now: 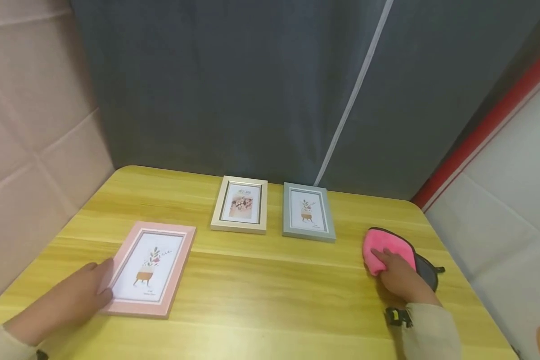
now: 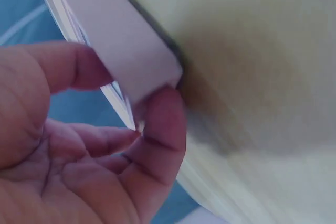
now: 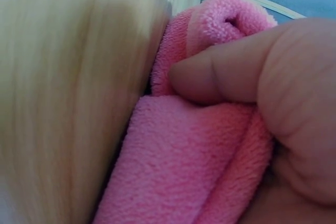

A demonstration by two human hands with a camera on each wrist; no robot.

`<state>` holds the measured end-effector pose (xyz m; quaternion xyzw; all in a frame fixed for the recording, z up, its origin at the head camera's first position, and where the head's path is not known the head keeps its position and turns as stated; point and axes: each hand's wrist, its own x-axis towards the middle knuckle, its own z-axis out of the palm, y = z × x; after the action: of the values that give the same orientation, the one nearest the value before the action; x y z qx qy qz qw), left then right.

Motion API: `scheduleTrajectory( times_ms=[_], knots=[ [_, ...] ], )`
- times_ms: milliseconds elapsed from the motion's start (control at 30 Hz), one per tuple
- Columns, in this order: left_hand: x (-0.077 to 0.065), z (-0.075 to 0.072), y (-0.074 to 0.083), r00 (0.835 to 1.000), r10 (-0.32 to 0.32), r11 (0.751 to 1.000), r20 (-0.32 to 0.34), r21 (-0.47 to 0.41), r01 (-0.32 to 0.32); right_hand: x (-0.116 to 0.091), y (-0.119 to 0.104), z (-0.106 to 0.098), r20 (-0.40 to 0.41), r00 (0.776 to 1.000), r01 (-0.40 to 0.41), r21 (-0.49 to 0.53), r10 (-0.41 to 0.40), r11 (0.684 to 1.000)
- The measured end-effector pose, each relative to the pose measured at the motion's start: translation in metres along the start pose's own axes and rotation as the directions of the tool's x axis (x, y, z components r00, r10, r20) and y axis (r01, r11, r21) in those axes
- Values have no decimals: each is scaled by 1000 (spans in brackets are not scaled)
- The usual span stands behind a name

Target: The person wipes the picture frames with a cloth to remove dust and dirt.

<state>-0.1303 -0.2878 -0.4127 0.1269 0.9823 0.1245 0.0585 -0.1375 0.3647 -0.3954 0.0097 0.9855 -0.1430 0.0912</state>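
Observation:
My left hand (image 1: 78,295) grips a pink picture frame (image 1: 175,275) by its lower left edge, on the left of the table. In the left wrist view, fingers curl around one corner of the frame (image 2: 121,40). The frame holds a print of a plant in a pot with legs. On the right side, my right hand (image 1: 400,277) holds a folded pink cloth (image 1: 396,242) with a dark grey backing and a small loop. The right wrist view shows the thumb sunk into the fluffy cloth (image 3: 178,145); the other fingers are mostly hidden.
Toward the back of the yellow wooden table (image 1: 270,300) lie a cream-gold picture frame (image 1: 262,207) and a grey-blue picture frame (image 1: 287,212), side by side. A dark curtain (image 1: 229,90) hangs behind the table. Pale walls stand on both sides.

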Motion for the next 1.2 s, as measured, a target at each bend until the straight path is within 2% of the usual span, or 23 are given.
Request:
scheduleTrajectory(
  times_ms=[133,267,333,533,633,733,833,933,1033,1067,1200],
  knots=[
    [-13,9,28,999,33,999,23,4,-33,0,2,0,-1,1000,-11,3,11,1000],
    [-14,16,64,996,76,993,51,-93,-71,-1,5,1,-4,1000,-8,2,8,1000],
    [-11,19,84,992,118,982,39,-154,-111,-1,6,1,0,1000,-12,8,12,1000],
    [8,29,148,983,178,930,40,-333,-155,-2,10,1,2,1000,-20,19,20,1000],
    [16,36,173,973,230,905,17,-371,-207,-3,10,1,8,1000,-29,28,29,999],
    [19,43,193,960,280,890,3,-375,-259,-3,8,1,2,1000,-22,24,22,999],
    [19,46,204,952,306,885,-1,-368,-285,-3,5,1,-10,1000,-3,12,3,1000],
    [23,41,208,953,301,887,-9,-365,-284,-2,3,0,-11,1000,10,8,-10,1000],
    [34,32,205,971,237,899,-27,-374,-229,-1,2,0,-7,1000,15,6,-15,1000],
    [41,28,203,977,209,895,-27,-398,-203,0,2,0,-8,1000,23,3,-23,1000],
    [73,21,192,995,101,855,9,-512,-83,-1,2,2,-20,998,60,-19,-60,998]
  ],
)
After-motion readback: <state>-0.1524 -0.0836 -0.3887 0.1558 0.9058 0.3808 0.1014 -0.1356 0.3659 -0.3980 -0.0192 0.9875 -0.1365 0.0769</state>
